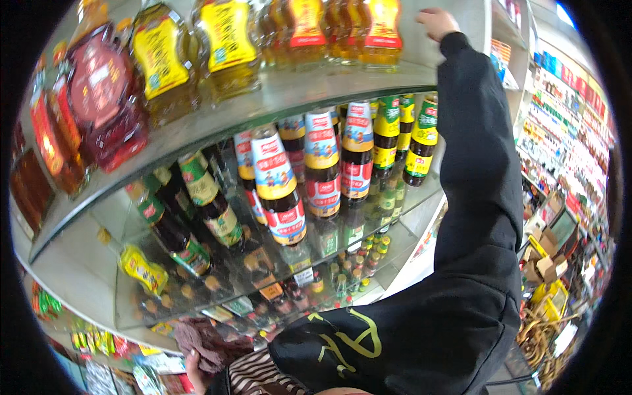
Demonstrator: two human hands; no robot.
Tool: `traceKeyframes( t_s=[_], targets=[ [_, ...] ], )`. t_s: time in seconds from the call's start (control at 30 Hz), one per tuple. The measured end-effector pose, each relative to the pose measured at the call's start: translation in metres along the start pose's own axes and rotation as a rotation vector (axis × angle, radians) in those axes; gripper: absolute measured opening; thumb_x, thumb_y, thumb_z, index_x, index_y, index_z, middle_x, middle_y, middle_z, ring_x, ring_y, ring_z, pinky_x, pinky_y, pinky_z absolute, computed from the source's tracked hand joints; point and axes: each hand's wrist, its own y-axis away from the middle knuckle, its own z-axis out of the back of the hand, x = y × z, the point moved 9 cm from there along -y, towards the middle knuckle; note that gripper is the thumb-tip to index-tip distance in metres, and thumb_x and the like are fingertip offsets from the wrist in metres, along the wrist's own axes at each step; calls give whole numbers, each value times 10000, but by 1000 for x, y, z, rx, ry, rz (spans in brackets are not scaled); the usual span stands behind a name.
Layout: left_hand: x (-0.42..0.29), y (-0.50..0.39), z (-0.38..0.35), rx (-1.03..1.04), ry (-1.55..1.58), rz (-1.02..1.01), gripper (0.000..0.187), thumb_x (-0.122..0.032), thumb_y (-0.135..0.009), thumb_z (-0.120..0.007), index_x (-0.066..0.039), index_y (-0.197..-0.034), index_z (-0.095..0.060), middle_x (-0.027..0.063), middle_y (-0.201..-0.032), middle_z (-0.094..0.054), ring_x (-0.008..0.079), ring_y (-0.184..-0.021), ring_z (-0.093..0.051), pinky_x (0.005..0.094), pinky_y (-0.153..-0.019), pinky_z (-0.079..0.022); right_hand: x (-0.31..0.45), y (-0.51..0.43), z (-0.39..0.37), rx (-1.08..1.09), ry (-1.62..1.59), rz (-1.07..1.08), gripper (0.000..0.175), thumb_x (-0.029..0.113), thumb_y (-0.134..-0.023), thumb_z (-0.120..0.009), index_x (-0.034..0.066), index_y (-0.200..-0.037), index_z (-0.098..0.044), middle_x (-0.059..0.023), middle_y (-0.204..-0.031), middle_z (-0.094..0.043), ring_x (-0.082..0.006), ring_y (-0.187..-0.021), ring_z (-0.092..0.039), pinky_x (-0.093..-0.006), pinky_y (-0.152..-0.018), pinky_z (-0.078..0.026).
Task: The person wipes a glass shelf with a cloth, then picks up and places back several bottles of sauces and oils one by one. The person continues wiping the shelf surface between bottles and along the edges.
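Note:
My left hand [196, 370] grips a crumpled brownish-purple cloth [210, 345] low in front of my body. High on the right, my right hand [438, 23] is raised at the end of the upper glass shelf [419, 74]. It is blurred, and I cannot see anything in it. The nearest thing to it is a row of oil bottles with yellow-and-red labels [382, 24]. Further left on this shelf stand larger oil bottles with yellow labels [224, 34] and a dark red bottle [98, 79].
Below, another glass shelf [316, 247] carries dark sauce bottles with red-and-white labels [281, 192], yellow-labelled bottles [422, 143] and green-labelled bottles [212, 197]. Small bottles [355, 266] show beneath it. Packets [94, 340] lie at lower left. Cardboard boxes [548, 247] and stocked shelving [568, 113] are on the right.

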Motion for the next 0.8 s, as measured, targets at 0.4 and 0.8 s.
traceKeyframes(
  t_s=[0.4, 0.8],
  targets=[
    [6, 3, -24, -123, -39, 179, 554, -406, -899, -620, -74, -1332, -523, 115, -1258, -598, 274, -1162, -560, 453, -1018, -434, 53, -27, -78, 295, 415, 79, 476, 351, -875, -643, 7, -1204, -630, -194, -1199, -636, -307, -1055, -638, -396, -842, -532],
    [2, -8, -98, -91, 72, 115, 603, -360, -872, -625, -37, -1357, -474, 137, -1274, -582, 282, -1158, -567, 435, -1003, -446, 29, -49, -77, 333, 490, 39, 568, 431, -806, -684, -16, -1156, -650, -212, -1171, -653, -320, -1068, -644, -391, -888, -521]
  ],
)
